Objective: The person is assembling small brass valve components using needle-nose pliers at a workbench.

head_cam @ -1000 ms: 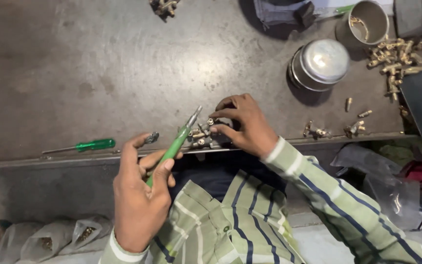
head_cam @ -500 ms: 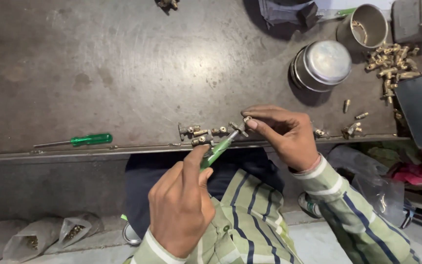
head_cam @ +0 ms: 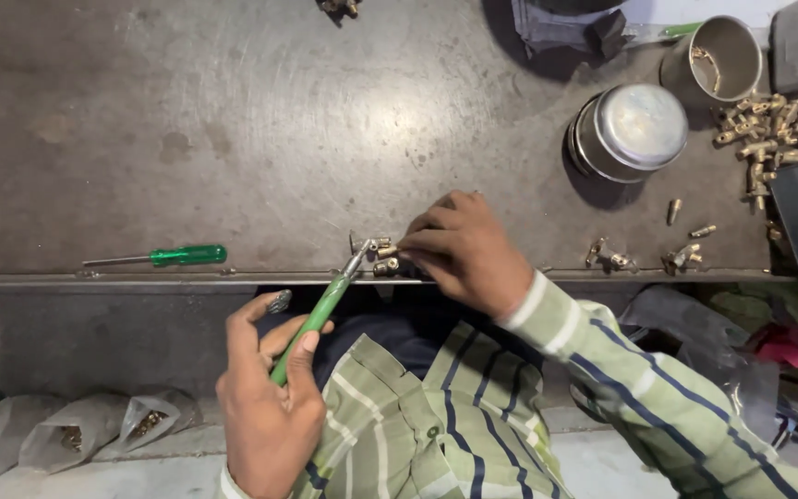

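Note:
My left hand (head_cam: 265, 397) grips a green-handled screwdriver (head_cam: 311, 325), its metal tip reaching up to small brass fittings (head_cam: 383, 251) at the near edge of the metal table (head_cam: 233, 139). My right hand (head_cam: 464, 249) rests on the table edge with fingertips pinching one of those brass fittings against the screwdriver tip. Both sleeves are striped green and white.
A second green screwdriver (head_cam: 163, 256) lies on the table at the left. A steel lidded container (head_cam: 630, 129) and a steel cup (head_cam: 713, 55) stand at the back right beside a heap of brass fittings (head_cam: 768, 125). Loose fittings (head_cam: 644, 254) lie near the edge. Plastic bags (head_cam: 76, 434) sit on the floor.
My left hand has dropped lower and left, with the screwdriver now pointing up at the fittings. My right hand has shifted back onto the table edge, over the small brass pieces.

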